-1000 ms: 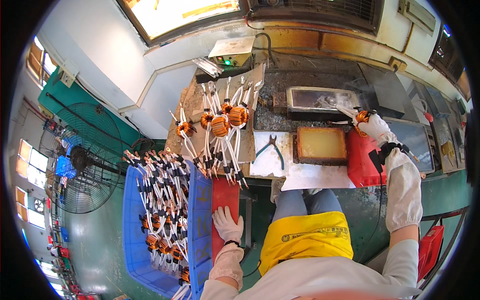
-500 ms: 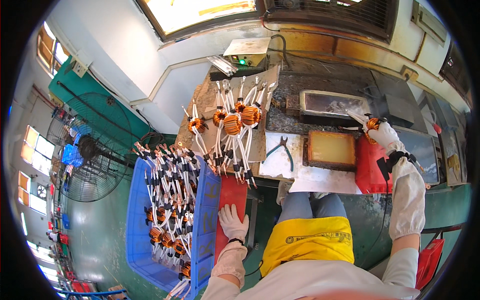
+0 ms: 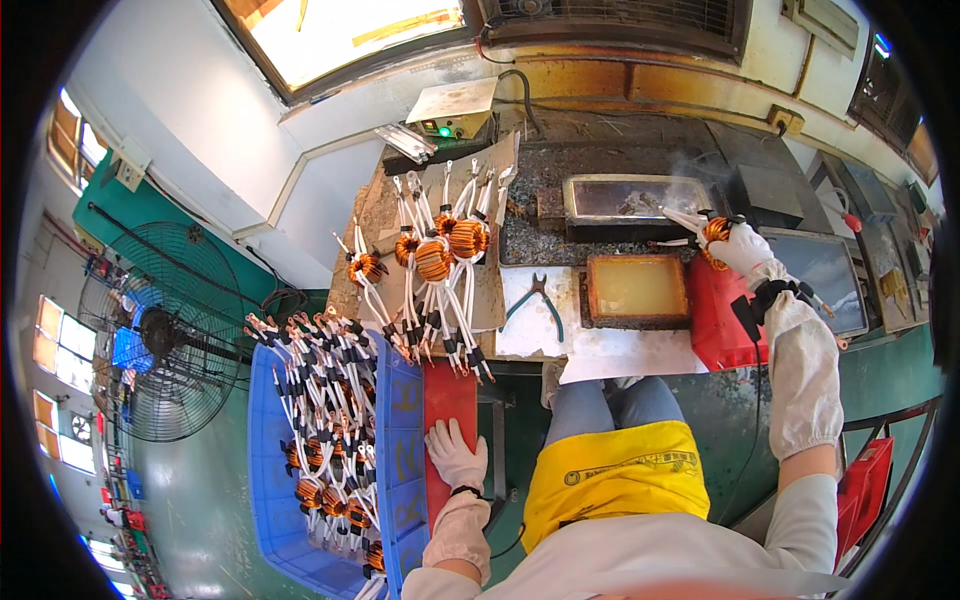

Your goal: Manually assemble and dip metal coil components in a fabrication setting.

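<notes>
My right hand [image 3: 744, 250], in a white glove, is closed around a copper-wound ring coil [image 3: 716, 237]. Its white leads point left, their tips at the right end of a rectangular metal pot [image 3: 585, 224] of silvery molten-looking metal. Thin smoke rises there. Whether the tips touch the metal I cannot tell. My left hand [image 3: 457, 456], also gloved, lies flat with fingers apart on a red board [image 3: 450, 398]. Beside it stands a blue crate [image 3: 400, 455] full of similar coils [image 3: 335, 495] with white leads and black sleeves.
Several coils [image 3: 433, 260] rest on the bench's left part. Teal-handled pliers [image 3: 540, 300] lie beside a square tray of yellowish material [image 3: 637, 287]. A red box [image 3: 715, 330] sits under my right hand. A control box [image 3: 452, 108] stands behind; a large fan [image 3: 165, 330] is at left.
The whole view has shifted, so the bench sits further left in the picture. The smoke over the pot shows more plainly. Both hands keep nearly the same places relative to the things around them.
</notes>
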Demonstrator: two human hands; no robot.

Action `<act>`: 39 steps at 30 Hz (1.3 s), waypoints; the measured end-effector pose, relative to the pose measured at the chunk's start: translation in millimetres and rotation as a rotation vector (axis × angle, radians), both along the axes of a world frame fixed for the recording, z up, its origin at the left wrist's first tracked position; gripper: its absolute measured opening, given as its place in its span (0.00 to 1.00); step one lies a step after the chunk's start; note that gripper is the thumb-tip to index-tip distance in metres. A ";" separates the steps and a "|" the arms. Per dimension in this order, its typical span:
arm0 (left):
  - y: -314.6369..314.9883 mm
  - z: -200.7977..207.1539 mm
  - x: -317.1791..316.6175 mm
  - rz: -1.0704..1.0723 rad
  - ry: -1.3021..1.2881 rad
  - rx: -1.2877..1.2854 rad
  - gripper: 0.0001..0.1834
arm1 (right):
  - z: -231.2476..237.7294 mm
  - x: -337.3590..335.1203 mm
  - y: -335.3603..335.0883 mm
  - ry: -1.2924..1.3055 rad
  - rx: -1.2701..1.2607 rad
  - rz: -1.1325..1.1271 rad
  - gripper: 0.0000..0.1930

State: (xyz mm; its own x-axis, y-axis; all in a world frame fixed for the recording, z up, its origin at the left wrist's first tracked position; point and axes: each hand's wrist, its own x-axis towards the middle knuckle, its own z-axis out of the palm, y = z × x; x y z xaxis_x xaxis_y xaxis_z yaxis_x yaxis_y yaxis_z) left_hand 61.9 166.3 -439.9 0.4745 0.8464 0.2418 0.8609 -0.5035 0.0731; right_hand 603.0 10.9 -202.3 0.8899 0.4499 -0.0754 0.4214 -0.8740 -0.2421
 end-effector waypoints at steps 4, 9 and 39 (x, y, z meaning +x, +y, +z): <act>0.0 0.1 0.0 -0.004 -0.003 0.009 0.39 | 1.8 -1.6 1.4 0.002 -0.007 -0.002 0.42; 0.8 -1.4 -0.7 -0.006 -0.001 0.014 0.39 | 1.7 -1.1 -1.3 0.019 -0.004 0.018 0.40; 0.2 -2.2 -1.2 -0.002 0.012 0.028 0.39 | -26.0 -2.8 -21.9 -0.065 0.171 0.002 0.29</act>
State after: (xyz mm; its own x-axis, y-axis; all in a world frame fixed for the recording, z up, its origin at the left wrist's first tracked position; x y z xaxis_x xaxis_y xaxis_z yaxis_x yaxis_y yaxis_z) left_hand 60.7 166.5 -442.2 0.4791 0.8385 0.2596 0.8606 -0.5069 0.0490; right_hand 600.2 -10.9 -228.3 0.8895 0.4531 0.0597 0.4426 -0.8216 -0.3592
